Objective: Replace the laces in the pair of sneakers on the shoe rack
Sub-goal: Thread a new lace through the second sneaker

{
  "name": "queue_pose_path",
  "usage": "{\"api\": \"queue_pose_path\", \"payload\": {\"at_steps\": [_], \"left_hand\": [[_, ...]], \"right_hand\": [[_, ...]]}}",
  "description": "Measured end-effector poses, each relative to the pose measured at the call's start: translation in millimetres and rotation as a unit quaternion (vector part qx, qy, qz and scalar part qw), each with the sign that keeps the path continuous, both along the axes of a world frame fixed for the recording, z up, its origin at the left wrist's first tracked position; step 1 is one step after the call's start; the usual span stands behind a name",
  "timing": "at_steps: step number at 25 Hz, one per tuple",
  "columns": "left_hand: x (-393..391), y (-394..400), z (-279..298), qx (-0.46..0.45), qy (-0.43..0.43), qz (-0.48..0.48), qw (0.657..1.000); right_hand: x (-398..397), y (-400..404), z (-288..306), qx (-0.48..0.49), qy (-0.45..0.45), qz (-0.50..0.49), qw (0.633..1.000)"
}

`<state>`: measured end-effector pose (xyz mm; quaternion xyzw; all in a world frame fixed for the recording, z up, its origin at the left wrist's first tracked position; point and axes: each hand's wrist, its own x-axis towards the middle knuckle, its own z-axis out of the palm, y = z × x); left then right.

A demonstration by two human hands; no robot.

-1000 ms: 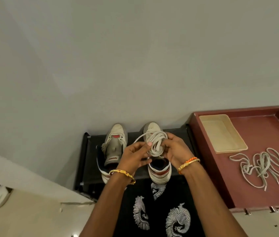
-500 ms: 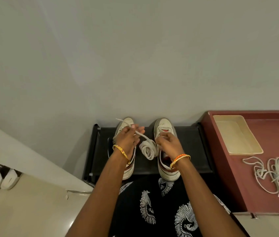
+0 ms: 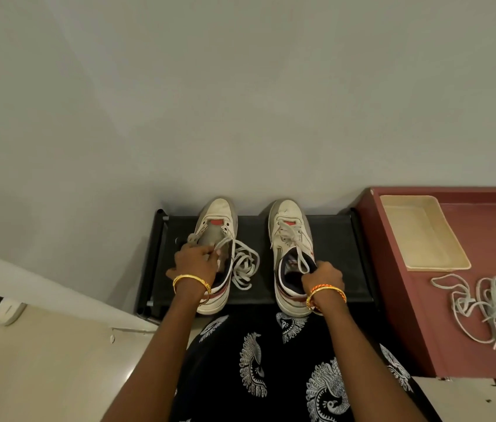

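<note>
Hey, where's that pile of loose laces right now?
In the head view, the loose laces lie far right on the maroon tray, just below the empty cream tray, right of the shoe rack.

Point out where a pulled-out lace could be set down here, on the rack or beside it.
On the black fabric shoe rack, bare strips lie right of the right white sneaker and left of the left white sneaker. The gap between them holds a loose white lace. The maroon tray is bare near its front-left; the cream plastic tray is empty; tangled grey-white laces crowd its right.
</note>
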<state>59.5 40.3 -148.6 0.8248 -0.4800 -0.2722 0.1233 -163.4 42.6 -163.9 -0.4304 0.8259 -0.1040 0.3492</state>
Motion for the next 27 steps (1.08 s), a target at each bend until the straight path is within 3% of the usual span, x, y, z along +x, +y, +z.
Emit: {"api": "queue_pose_path", "payload": {"at_steps": [7,12,14,16,18,19,22,24,27], "left_hand": [[-4,16,-21,-0.147,-0.093,0.057,0.983],[-8,19,-24,-0.198,0.016,0.091,0.976],[-16,21,-25,-0.199,0.009,0.095,0.975],[-13,20,-28,-0.176,0.032,0.120,0.977],[-7,15,-25,-0.154,0.081,0.129,0.976],[-5,12,-18,-0.142,0.088,0.117,0.979],[-8,-8,15,-0.131,0.140,0.055,0.980],[-5,-29,33,-0.131,0.234,0.015,0.963],[8,-48,39,-0.156,0.383,0.020,0.910]], "right_hand": [[-43,-5,9,-0.057,0.022,-0.070,0.996],[-72,-1,5,-0.043,0.005,-0.071,0.997],[-64,1,14,-0.026,0.103,-0.050,0.993],[-37,1,27,-0.180,0.177,-0.010,0.968],[6,-1,40,-0.365,0.020,0.080,0.927],[27,-4,46,-0.372,-0.080,0.154,0.912],[73,-22,51,-0.238,-0.284,0.330,0.868],[87,-38,51,-0.211,-0.366,0.306,0.853],[80,-63,48,-0.273,-0.350,0.228,0.866]]}}
